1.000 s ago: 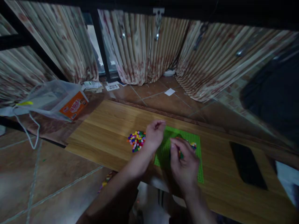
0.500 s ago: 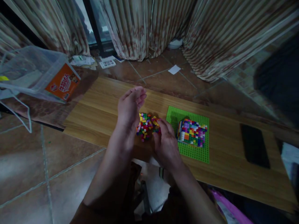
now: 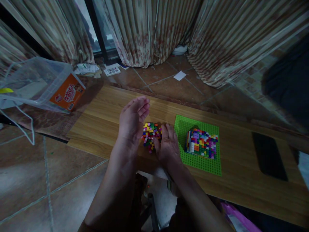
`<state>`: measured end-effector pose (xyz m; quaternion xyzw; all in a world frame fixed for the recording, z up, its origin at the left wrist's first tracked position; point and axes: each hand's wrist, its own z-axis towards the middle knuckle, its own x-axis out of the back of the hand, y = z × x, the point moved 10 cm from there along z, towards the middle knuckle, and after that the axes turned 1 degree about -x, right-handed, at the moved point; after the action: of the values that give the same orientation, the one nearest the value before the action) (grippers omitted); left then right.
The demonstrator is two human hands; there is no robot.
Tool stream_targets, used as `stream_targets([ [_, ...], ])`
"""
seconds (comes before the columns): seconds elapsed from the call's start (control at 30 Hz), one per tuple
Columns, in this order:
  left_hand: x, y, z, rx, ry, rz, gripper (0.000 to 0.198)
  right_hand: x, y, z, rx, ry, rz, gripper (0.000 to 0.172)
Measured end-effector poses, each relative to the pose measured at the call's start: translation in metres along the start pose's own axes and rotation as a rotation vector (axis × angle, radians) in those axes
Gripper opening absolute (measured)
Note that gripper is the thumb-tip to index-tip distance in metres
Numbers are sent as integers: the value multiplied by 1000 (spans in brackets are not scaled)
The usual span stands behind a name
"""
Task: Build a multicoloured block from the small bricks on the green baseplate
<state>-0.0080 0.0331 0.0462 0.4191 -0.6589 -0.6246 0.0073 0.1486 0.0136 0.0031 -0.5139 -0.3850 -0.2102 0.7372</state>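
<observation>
A heap of small coloured building bricks lies on the wooden table between my two hands. My left hand stands on its edge just left of the heap, palm turned to the right and fingers loosely curved, with nothing seen in it. Against the heap's right side rests my right hand, fingers stretched and thumb apart, touching the bricks. What lies under its fingers is hidden. To the right of it, a block built of many-coloured bricks stands on a green studded baseplate.
A black phone-like slab lies on the table's right part. Beyond the left end is a clear plastic bin with an orange label. Striped curtains hang behind, and a white paper lies on the tiled floor.
My right hand has pushed the loose bricks at the right leftward into the heap, its fingers now straighter. My left hand holds its place beside the heap. The view has shifted slightly.
</observation>
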Motion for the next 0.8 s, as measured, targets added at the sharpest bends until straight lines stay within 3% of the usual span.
stream_targets([
  [0.37, -1, -2, -3, 59, 13, 15, 8, -11, -13, -2, 15, 6, 98, 57],
  [0.6, -1, -6, -3, 85, 21, 11, 9, 14, -18, 0, -21, 20, 273, 49],
  [0.8, -2, -6, -4, 86, 5, 19, 15, 45, -6, -3, -37, 89, 253, 35],
])
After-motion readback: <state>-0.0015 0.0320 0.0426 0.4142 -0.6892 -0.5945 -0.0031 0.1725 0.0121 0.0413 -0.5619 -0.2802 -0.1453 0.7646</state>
